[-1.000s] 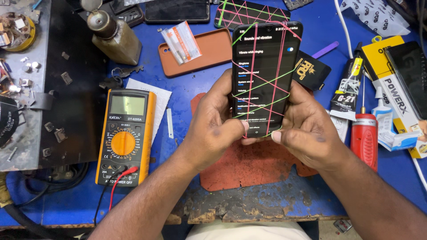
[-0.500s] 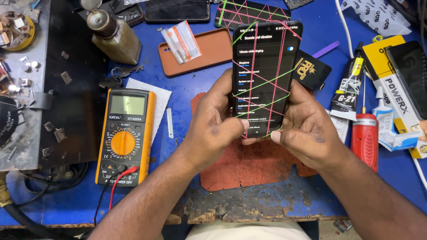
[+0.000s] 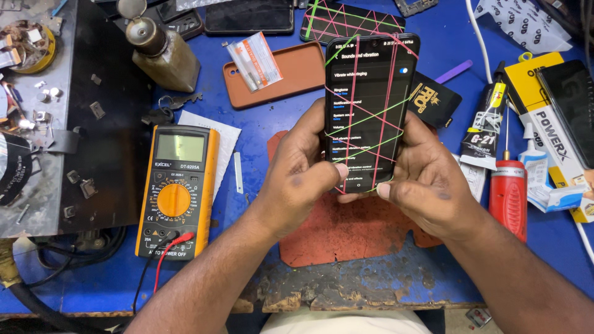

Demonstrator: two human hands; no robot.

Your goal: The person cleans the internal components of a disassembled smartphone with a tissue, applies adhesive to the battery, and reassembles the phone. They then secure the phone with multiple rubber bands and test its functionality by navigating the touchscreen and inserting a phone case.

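A black smartphone (image 3: 368, 105) with a lit settings screen is wrapped in several crossed pink and green rubber bands. I hold it upright above a red-brown mat (image 3: 346, 232). My left hand (image 3: 297, 176) grips its lower left edge, thumb at the bottom corner. My right hand (image 3: 427, 182) grips the lower right edge, thumb resting under the screen's bottom.
An orange multimeter (image 3: 176, 188) with red and black leads lies left. A brown phone case (image 3: 281, 74), a brown bottle (image 3: 158, 52), a glue tube (image 3: 486, 127), a red screwdriver (image 3: 507, 192), another banded phone (image 3: 349, 18) and a black metal tray (image 3: 105, 130) of parts surround the mat.
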